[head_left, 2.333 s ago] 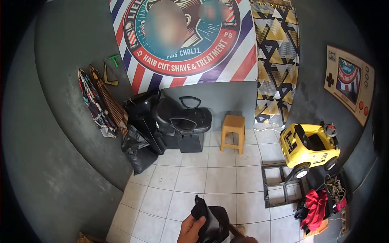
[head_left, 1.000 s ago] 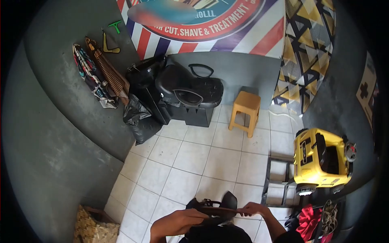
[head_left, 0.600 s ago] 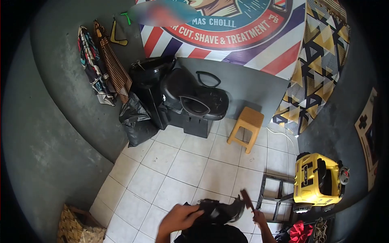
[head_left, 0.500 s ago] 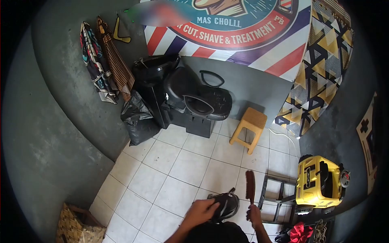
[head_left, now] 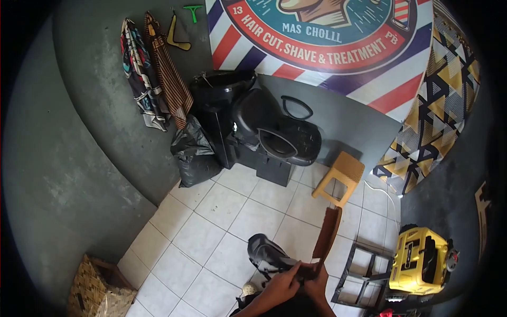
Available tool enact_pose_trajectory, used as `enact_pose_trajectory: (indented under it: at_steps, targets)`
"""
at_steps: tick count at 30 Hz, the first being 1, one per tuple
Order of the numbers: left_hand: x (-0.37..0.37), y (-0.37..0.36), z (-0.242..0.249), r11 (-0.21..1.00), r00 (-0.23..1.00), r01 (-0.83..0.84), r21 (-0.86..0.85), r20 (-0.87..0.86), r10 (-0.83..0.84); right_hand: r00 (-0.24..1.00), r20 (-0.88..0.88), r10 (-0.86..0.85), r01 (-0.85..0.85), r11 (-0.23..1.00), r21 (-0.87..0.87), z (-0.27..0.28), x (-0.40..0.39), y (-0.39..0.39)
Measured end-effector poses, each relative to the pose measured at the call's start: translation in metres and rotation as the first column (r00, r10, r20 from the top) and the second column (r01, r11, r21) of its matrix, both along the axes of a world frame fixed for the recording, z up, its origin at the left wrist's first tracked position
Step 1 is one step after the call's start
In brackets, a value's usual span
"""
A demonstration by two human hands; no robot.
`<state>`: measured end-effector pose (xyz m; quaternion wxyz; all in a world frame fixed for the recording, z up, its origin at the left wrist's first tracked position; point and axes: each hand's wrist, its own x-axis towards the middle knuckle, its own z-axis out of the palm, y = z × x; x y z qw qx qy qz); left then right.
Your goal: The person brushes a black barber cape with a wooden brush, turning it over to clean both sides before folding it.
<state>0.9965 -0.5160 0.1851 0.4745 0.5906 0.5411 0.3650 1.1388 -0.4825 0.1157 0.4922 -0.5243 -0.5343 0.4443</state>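
A long brush (head_left: 328, 232) with reddish-brown bristles and a wooden back points up and away from me, bristles facing left. My right hand (head_left: 316, 289) is closed round its handle. My left hand (head_left: 281, 288) reaches across from the left, its fingers pressed together at the lower end of the brush, by the base of the bristles. Just beyond my left hand is a black bag-like item (head_left: 264, 251) with a strap and a grey part. My left fingers hide part of the brush handle.
A yellow stool (head_left: 346, 169) stands ahead, near a black salon chair (head_left: 274, 124) with a wash basin (head_left: 224, 87). To the right are a black metal frame (head_left: 362, 274) and a yellow toy car (head_left: 420, 261). A woven basket (head_left: 103, 290) sits at left; a black plastic bag (head_left: 195, 158) leans by the wall.
My left hand has left the black item and come to the brush. The brush has moved closer to me, and the black item now appears further left. The view has shifted slightly.
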Motion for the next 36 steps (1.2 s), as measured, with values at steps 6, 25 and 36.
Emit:
enact_pose_trajectory:
  at_steps: [6, 25, 36]
  targets:
    - [-0.01, 0.007, -0.018, 0.797, 0.662, -0.303, 0.523, -0.486, 0.571, 0.911, 0.299, 0.283, -0.342, 0.925, 0.167, 0.029, -0.002, 0.032]
    - [-0.052, 0.052, -0.168, 0.931, 0.847, -0.33, 0.159, -0.386, 0.366, 0.775, 0.588, 0.231, -0.313, 0.949, 0.039, -0.121, 0.045, 0.107]
    - [-0.023, 0.101, 0.052, 0.479, 0.71, -0.308, 0.822, -0.137, 0.691, 0.999, -0.03, -0.012, 0.026, 0.855, 0.518, 0.111, -0.006, 0.174]
